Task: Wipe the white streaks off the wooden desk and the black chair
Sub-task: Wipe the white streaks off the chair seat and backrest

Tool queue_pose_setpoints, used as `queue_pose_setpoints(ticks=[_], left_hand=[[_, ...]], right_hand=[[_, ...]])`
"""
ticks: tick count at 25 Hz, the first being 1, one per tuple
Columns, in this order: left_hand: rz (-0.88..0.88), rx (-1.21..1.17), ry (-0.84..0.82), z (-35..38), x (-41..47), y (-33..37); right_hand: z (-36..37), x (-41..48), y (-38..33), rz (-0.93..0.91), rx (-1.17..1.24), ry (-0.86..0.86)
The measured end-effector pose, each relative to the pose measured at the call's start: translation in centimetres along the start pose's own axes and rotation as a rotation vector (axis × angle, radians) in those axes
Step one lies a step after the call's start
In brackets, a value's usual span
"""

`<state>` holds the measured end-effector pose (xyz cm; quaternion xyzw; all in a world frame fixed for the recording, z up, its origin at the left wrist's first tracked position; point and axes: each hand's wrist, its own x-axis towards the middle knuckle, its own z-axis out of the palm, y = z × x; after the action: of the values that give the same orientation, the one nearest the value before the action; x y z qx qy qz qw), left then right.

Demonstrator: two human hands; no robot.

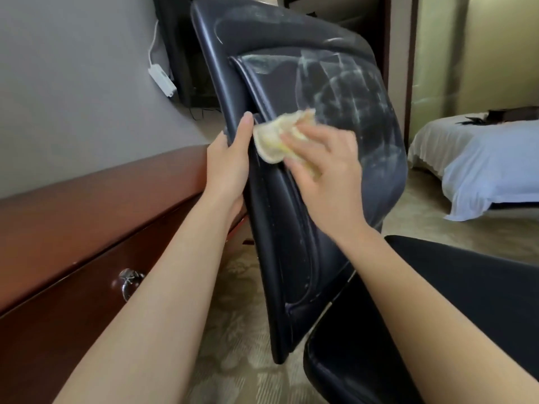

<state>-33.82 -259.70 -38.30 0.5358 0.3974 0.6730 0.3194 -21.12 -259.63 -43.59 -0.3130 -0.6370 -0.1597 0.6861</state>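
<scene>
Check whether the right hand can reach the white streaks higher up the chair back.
Probably yes: the right hand presses the cloth on the chair back just below the white streaks, with nothing between them, and the left hand grips its edge.

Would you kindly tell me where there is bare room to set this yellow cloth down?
The reddish-brown wooden desk top lies bare between the grey wall and the left hand. The patterned carpet between desk front and black leather chair back is free too. Crowded: mid chair back, where the right hand presses the yellow cloth.
</scene>
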Motion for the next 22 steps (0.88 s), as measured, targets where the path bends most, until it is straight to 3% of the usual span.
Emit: queue_pose_setpoints(ticks=[5, 9, 13, 16, 20, 22], left_hand=[[-0.007, -0.075, -0.07, -0.6, 0.7, -0.4], [-0.009, -0.037, -0.063, -0.4, 0.9, -0.7], [-0.024, 0.001, -0.067, -0.3, 0.8, -0.3], [-0.017, 0.036, -0.065, -0.2, 0.5, -0.4], [-0.003, 0.063, -0.059, -0.3, 0.4, -0.5], [0.007, 0.072, -0.058, -0.2, 0.5, -0.8]], right_hand=[[-0.3, -6.9, 1.8, -0.107, 0.023, -0.058], [-2.0, -10.5, 3.0, -0.211, -0.101, -0.124], [-2.5, -13.1, 3.4, -0.582, -0.289, -0.33], [-1.9, -16.8, 3.7, -0.717, -0.504, -0.526], [-1.8, -20.1, 3.6, -0.678, -0.616, -0.67], [-2.9, -21.5, 3.8, -0.562, -0.574, -0.677]])
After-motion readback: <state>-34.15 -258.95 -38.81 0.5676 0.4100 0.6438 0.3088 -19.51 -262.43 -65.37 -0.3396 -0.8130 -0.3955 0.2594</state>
